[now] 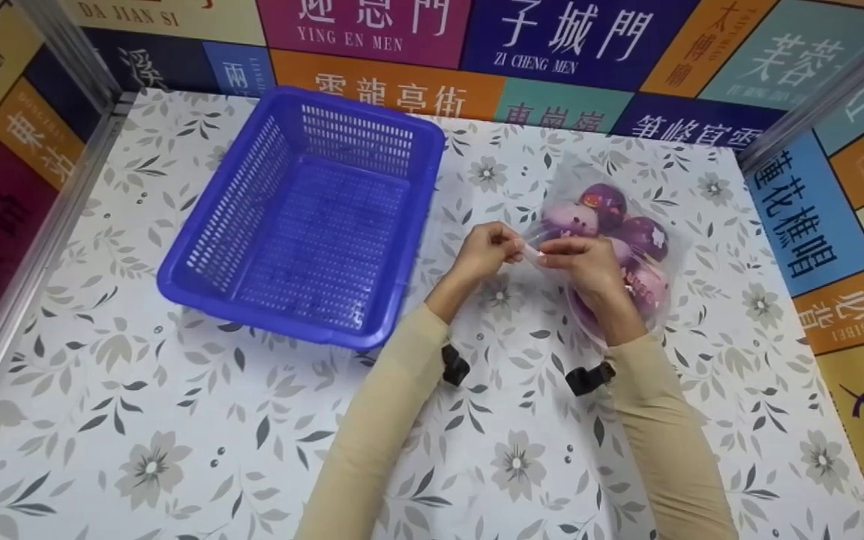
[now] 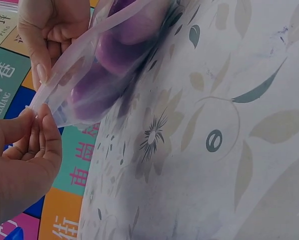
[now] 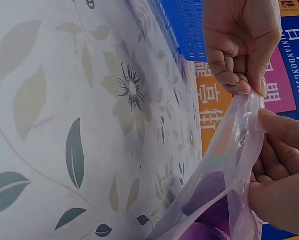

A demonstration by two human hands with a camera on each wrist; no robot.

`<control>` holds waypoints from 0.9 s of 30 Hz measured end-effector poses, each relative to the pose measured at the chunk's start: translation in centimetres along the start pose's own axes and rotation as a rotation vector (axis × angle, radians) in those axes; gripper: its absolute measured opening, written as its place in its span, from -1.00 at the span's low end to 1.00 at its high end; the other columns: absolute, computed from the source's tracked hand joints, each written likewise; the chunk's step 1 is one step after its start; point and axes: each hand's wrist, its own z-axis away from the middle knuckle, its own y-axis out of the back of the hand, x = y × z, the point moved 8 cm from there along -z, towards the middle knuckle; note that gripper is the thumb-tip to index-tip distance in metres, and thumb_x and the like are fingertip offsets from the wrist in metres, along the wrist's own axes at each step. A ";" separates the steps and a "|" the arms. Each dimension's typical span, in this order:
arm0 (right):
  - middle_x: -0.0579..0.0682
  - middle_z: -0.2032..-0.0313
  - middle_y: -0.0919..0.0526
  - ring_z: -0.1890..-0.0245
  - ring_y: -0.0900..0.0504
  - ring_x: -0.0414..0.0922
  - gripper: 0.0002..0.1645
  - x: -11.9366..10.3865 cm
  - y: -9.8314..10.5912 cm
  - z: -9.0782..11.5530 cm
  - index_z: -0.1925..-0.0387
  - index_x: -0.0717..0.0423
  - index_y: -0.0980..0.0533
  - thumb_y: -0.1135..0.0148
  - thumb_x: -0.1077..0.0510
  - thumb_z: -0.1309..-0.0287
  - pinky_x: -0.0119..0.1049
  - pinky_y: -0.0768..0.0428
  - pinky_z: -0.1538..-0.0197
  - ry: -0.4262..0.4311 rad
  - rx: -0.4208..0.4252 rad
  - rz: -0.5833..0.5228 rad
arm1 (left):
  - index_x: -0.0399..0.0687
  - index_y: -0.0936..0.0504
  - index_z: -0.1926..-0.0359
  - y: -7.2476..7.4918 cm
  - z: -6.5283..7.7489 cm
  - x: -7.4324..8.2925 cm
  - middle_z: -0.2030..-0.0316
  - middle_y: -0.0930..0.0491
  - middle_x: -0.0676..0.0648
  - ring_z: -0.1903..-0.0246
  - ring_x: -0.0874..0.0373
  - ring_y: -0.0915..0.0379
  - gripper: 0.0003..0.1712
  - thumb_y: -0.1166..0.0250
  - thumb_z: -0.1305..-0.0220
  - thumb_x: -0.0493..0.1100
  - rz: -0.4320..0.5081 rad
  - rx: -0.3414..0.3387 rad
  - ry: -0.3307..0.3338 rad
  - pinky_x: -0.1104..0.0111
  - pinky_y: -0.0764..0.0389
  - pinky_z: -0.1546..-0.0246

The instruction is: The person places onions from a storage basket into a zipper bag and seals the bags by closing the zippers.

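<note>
A translucent plastic bag (image 1: 563,178) lies on the right side of the table, with several pink and purple balls (image 1: 603,205) inside. Its mouth edge is lifted toward the person. At one end of that edge my left hand (image 1: 483,252) pinches the plastic between thumb and fingers. Close beside it, my right hand (image 1: 588,267) pinches the same edge further along, its wrist over part of the bag. In the right wrist view the edge strip (image 3: 247,117) runs taut between both hands, and the bag's two layers stand apart below it.
A blue perforated plastic basket (image 1: 293,337) with nothing in it stands left of the hands. The table (image 1: 252,450) has a white floral cover. Panels with coloured lettering (image 1: 559,45) border the back and both sides. A black wrist mount (image 1: 589,379) sits by each sleeve.
</note>
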 end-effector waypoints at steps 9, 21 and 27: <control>-0.07 0.48 -0.65 0.42 -0.56 -0.20 -0.79 0.0 0.1 0.2 0.38 0.38 -0.63 -0.36 0.47 0.20 -0.49 -0.55 0.40 -0.031 0.031 0.017 | -0.48 -0.50 0.38 0.1 0.1 -0.1 0.59 -0.44 -0.03 0.60 0.27 -0.43 -0.92 -0.14 -0.19 -0.44 -0.007 0.025 0.011 0.44 -0.58 0.42; 0.09 0.40 -0.66 0.38 -0.57 -0.10 -0.77 3.6 2.2 -1.8 0.41 0.27 -0.66 -0.46 0.35 0.27 -0.40 -0.59 0.38 0.005 -0.007 -0.019 | -0.47 -0.50 0.39 0.2 0.1 0.1 0.58 -0.45 -0.03 0.60 0.26 -0.43 -0.93 -0.16 -0.18 -0.45 0.015 0.049 -0.002 0.42 -0.59 0.42; 0.01 0.44 -0.64 0.41 -0.50 -0.15 -0.76 0.6 1.9 0.0 0.38 0.35 -0.64 -0.43 0.36 0.22 -0.42 -0.54 0.40 0.032 0.018 0.121 | -0.51 -0.50 0.36 0.3 0.2 0.1 0.59 -0.44 -0.04 0.59 0.24 -0.44 -0.90 -0.16 -0.18 -0.44 0.026 0.068 0.004 0.23 -0.60 0.28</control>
